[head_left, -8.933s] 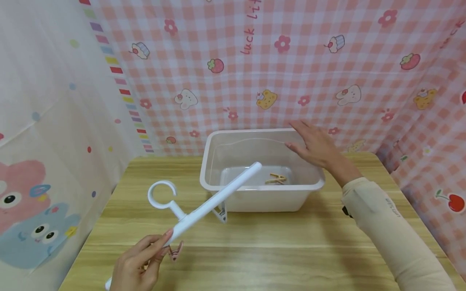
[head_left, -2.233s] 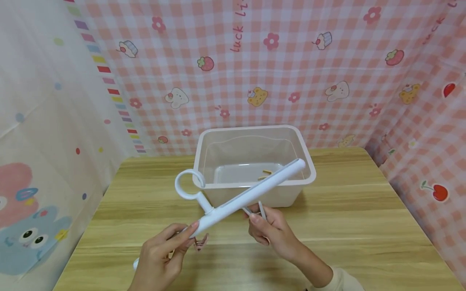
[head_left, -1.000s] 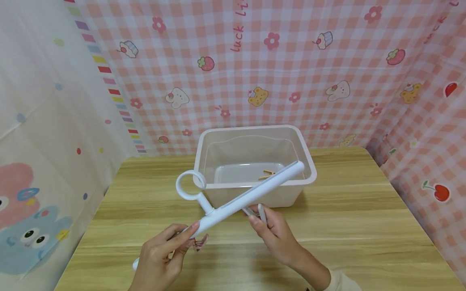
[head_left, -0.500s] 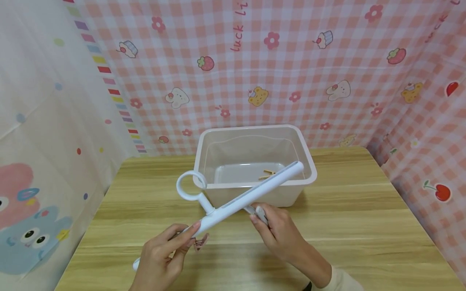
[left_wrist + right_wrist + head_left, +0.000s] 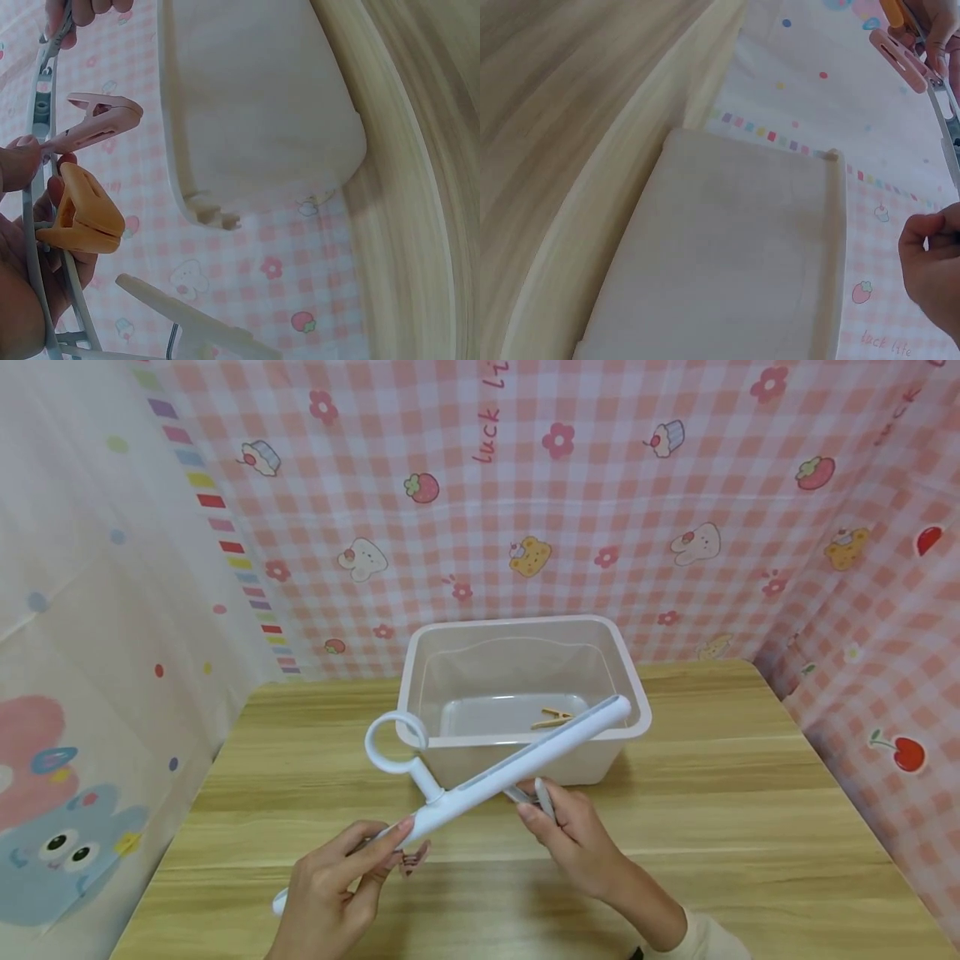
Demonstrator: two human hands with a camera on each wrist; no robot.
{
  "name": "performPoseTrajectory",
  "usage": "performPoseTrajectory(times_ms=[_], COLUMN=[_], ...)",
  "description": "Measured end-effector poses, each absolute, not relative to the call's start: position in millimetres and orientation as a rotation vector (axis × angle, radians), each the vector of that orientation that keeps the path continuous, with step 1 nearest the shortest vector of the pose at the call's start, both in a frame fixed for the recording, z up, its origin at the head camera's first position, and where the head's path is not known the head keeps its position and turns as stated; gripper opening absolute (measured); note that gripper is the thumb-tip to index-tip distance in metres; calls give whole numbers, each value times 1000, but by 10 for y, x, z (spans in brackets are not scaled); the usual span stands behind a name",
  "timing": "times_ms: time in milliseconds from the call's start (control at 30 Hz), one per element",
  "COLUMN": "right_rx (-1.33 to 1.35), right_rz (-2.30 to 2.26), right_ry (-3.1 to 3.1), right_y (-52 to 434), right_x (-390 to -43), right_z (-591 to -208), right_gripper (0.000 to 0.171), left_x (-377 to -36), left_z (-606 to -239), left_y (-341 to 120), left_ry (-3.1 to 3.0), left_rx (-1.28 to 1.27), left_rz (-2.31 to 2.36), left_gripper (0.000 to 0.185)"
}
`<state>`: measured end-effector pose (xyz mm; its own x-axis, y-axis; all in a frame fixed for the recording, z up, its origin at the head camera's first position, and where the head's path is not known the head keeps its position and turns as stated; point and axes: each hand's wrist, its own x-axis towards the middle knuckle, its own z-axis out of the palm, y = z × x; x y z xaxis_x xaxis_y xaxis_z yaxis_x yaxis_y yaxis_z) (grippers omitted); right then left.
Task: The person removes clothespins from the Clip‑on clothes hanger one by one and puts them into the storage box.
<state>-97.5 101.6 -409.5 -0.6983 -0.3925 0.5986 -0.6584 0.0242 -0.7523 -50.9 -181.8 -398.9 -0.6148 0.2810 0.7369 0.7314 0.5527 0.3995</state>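
My left hand grips the lower left end of a white hanger bar, which slants up to the right over the bin's front. Its ring hook stands above the bar. My right hand pinches a pale grey clip hanging under the middle of the bar. A pink clip hangs under the bar by my left fingers. The left wrist view shows that pink clip and an orange clip on the bar next to my left hand. A wooden clothespin lies inside the bin.
A translucent white plastic bin stands at the back middle of the wooden table. Pink checked cloth walls close in the back and right, a pale cartoon cloth the left. The wrist views look up at the bin's underside.
About nine seconds ago my right hand hovered open over the bin; it now pinches the grey clip under the bar. Over the last second the hand and clip barely shifted. The hanger stays held.
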Motion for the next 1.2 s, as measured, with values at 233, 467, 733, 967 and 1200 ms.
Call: performPoseTrajectory(times_ms=[233,467,733,967,1200], right_rx=[1278,1526,1577,1529,1288], right_rz=[2246,2721,3036,2886,2327], right_ry=[-1834,-1460,-1289,-1410,-1839], right_y=[985,940,951,951,991], right_x=[-994,-1037,-1035,-1029,-980], right_z=[-4071,-4086,-4094,-4077,-4039], right_gripper=[23,39,35,37,26], left_x=[-514,-536,-545,-537,-525], left_z=[-3977,-3978,-4012,-4006,-3991], left_y=[-1824,-1840,-1849,-1850,-1859], left_ry=[-2159,-2104,-2058,-2065,-2108], left_rx=[-825,-855,-880,-870,-844], left_rz=[-964,-961,-949,-943,-925], left_gripper=[32,30,29,28,29])
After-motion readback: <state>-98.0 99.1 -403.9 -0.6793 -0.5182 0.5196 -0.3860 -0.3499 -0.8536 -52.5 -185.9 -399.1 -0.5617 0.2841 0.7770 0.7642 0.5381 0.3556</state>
